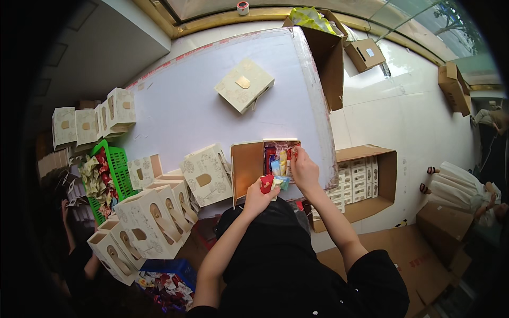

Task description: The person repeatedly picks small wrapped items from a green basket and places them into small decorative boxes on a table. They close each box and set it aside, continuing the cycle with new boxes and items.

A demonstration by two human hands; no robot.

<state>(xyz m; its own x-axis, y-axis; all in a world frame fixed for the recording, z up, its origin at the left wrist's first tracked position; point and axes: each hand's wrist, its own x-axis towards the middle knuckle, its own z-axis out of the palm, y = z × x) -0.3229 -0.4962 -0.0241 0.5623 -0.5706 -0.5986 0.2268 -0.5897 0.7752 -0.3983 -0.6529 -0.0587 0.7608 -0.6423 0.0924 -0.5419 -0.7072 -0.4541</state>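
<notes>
An opened cream gift box [247, 169] lies at the table's near edge, its lid folded out to the left. Wrapped sweets [282, 163] in red, yellow and blue fill part of its inside. My left hand [260, 198] holds several wrapped candies [267, 184], red, pale yellow and blue-green, just in front of the box. At the box's right side, my right hand [305, 169] pinches a small red-wrapped piece [294, 151] over the contents. A closed box with a gold clasp tab [243, 82] rests farther back on the white table [175, 103].
Cream gift boxes [149, 224] crowd the left, around a green basket [119, 167] of wrapped sweets. A blue crate [171, 268] of sweets stands below. On the right, a carton [385, 179] holds packed boxes. Another person's arm [67, 226] shows at far left; two people are at far right.
</notes>
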